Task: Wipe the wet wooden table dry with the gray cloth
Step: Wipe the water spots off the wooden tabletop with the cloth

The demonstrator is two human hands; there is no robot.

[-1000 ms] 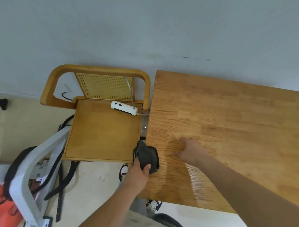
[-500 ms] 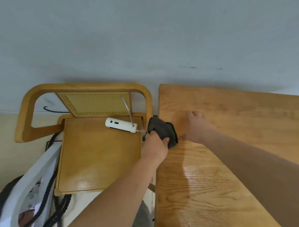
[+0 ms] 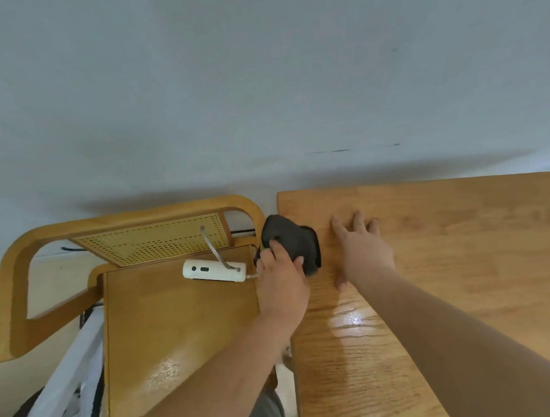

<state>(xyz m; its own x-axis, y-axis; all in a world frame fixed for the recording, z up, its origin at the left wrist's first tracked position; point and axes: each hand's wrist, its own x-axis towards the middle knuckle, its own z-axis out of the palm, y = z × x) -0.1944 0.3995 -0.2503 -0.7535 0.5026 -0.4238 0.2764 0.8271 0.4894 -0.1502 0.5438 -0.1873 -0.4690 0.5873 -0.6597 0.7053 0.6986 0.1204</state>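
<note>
The wooden table (image 3: 459, 263) fills the right half of the view, with a shiny wet patch near its left edge. My left hand (image 3: 281, 280) is closed around the bunched dark gray cloth (image 3: 289, 239), which sits over the table's far left corner and partly overhangs the edge. Just right of the cloth, my right hand (image 3: 364, 251) rests flat on the tabletop with its fingers spread and nothing in it.
A wooden chair (image 3: 165, 323) with a cane back stands against the table's left edge. A white device (image 3: 213, 269) with a cable lies on its seat. A pale wall (image 3: 262, 98) runs behind both. A white frame (image 3: 73, 384) leans at the lower left.
My left hand has carried the cloth along the table's left edge from the near part to the far corner. My right hand slid farther up the tabletop too. The view has moved forward.
</note>
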